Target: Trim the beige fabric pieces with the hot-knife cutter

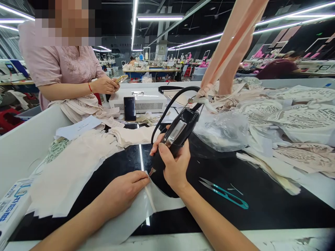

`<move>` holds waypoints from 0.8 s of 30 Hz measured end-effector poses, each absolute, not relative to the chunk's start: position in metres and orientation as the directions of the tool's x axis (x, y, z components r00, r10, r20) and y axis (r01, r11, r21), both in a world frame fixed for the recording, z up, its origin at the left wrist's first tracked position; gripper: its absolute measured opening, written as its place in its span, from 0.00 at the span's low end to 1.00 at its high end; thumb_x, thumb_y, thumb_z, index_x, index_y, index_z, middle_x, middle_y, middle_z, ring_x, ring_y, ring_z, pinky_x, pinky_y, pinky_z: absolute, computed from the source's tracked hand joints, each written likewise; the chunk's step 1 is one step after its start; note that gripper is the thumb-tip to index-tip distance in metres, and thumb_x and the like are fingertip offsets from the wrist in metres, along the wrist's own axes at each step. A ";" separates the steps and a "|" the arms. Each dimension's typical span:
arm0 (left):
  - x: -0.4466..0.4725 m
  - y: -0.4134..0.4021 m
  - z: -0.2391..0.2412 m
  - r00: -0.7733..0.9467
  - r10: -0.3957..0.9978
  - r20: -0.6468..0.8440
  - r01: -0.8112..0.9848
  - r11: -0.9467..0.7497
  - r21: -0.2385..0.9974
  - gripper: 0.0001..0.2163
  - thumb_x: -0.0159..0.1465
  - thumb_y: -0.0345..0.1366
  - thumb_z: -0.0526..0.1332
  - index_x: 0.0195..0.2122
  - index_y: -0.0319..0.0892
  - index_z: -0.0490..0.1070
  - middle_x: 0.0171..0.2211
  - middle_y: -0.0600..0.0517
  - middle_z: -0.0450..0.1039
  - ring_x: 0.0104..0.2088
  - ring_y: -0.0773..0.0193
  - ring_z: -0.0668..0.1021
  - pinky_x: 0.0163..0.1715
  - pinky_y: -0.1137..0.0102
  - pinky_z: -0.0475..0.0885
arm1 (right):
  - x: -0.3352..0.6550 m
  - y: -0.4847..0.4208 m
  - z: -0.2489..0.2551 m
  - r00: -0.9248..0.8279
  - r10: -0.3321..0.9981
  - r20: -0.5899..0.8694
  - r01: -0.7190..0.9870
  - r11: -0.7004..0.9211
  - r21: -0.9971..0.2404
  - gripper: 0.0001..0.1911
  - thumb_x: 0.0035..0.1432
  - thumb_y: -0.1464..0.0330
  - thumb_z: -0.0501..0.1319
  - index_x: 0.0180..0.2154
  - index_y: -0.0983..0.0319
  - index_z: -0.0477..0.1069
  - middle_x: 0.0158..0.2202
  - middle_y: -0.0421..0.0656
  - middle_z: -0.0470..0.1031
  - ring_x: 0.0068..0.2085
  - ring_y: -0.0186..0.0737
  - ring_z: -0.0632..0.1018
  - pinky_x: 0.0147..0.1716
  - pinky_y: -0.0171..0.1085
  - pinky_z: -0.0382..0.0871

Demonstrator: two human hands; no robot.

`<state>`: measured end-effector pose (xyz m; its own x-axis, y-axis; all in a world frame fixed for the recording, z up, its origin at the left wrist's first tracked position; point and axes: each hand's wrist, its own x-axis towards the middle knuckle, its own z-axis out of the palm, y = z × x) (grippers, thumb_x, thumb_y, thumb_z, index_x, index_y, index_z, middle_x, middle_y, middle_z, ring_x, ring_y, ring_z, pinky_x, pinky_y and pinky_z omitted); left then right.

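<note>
- While your right grip is wrapped around a black hand tool, held nose-down over the middle of the table: one tool, with a metal plate on its upper body and its tip just beside your left fingertips; contact between tip and cloth cannot be told.
- Your left grip: thumb and forefinger closed together on the edge of a thin white cloth, which lies partly beneath your left forearm, a narrow pale strip running down it.
- One black cable, looping beside the tool.
- Peach fabric, rising above the tool, knotted near its upper end.
- One pair of teal-handled snips, right of your right forearm, pale scraps just beside.
- Pale fabric pieces, layered at left, with green lace next to them.
- One clear plastic bag, crumpled, beyond the snips.
- Cutwork pieces, piled at far right.
- One dark phone, upright against a white vented box.
- One co-worker, pink sleeve, across at left, holding another phone.
</note>
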<state>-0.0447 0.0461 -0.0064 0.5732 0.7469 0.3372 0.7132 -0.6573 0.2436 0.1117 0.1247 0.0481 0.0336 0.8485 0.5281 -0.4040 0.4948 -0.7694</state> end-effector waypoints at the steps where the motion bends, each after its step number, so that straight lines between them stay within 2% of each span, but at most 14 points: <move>1: -0.045 0.046 -0.006 0.574 0.747 0.336 0.713 -0.658 0.243 0.17 0.73 0.23 0.51 0.57 0.37 0.72 0.57 0.41 0.75 0.56 0.58 0.80 0.56 0.65 0.78 | 0.111 0.125 0.049 0.035 0.848 0.529 -0.406 0.496 -0.768 0.13 0.57 0.65 0.69 0.41 0.56 0.68 0.32 0.34 0.76 0.26 0.32 0.76 0.26 0.34 0.78; 5: -0.045 0.046 -0.006 0.572 0.751 0.329 0.715 -0.654 0.248 0.17 0.73 0.23 0.51 0.58 0.38 0.72 0.58 0.42 0.75 0.56 0.59 0.80 0.56 0.65 0.78 | 0.111 0.124 0.052 0.031 0.848 0.530 -0.399 0.496 -0.771 0.11 0.58 0.67 0.68 0.39 0.57 0.68 0.31 0.34 0.75 0.25 0.31 0.75 0.26 0.34 0.78; 11: -0.047 0.046 -0.005 0.573 0.758 0.312 0.722 -0.647 0.247 0.18 0.72 0.23 0.52 0.58 0.43 0.72 0.58 0.45 0.75 0.55 0.60 0.80 0.54 0.66 0.79 | 0.122 0.119 0.055 0.052 0.838 0.544 -0.419 0.512 -0.749 0.13 0.57 0.65 0.70 0.40 0.56 0.67 0.31 0.34 0.75 0.25 0.31 0.76 0.25 0.33 0.76; 24: -0.056 0.047 -0.008 0.607 0.729 0.315 0.706 -0.677 0.206 0.19 0.72 0.22 0.52 0.58 0.45 0.72 0.60 0.45 0.74 0.57 0.59 0.79 0.55 0.65 0.77 | 0.121 0.111 0.053 0.034 0.851 0.525 -0.422 0.488 -0.764 0.14 0.56 0.64 0.70 0.40 0.56 0.67 0.31 0.34 0.75 0.26 0.31 0.75 0.25 0.33 0.77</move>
